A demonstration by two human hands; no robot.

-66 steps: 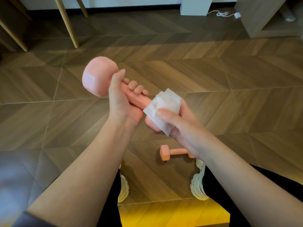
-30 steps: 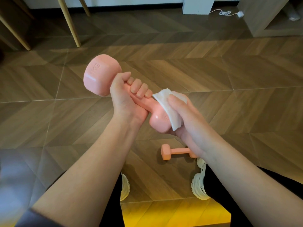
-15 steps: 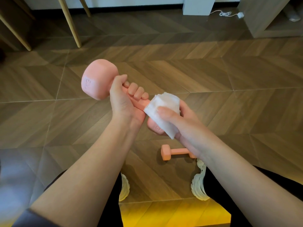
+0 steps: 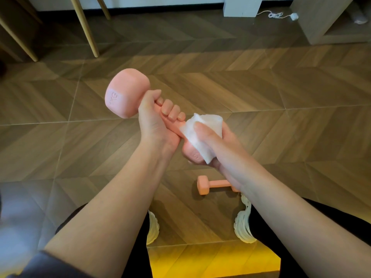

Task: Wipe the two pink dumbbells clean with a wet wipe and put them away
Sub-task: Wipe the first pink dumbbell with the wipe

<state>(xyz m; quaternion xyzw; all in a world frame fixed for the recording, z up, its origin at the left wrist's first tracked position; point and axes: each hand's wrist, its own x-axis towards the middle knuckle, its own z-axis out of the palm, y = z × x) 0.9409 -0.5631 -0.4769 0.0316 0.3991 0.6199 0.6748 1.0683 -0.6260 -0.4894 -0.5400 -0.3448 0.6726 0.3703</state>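
My left hand (image 4: 156, 125) grips the handle of a pink dumbbell (image 4: 126, 97), held in the air and tilted, its far head up to the left. My right hand (image 4: 218, 145) presses a white wet wipe (image 4: 198, 133) around the near head, which is mostly covered; only its lower face shows. The second pink dumbbell (image 4: 208, 184) lies on the wooden floor below my right wrist, its right end hidden by my forearm.
My two white shoes (image 4: 244, 227) stand on the wood floor near the lying dumbbell. Wooden furniture legs (image 4: 86, 27) rise at the back left. A white pillar base (image 4: 243, 6), a white cable (image 4: 277, 16) and a low wooden shelf unit (image 4: 329, 23) are at the back right.
The wipe in my right hand has slid and turned around the dumbbell's near head and the handle's lower end. My left hand has twisted the dumbbell slightly; the floor dumbbell has not moved.
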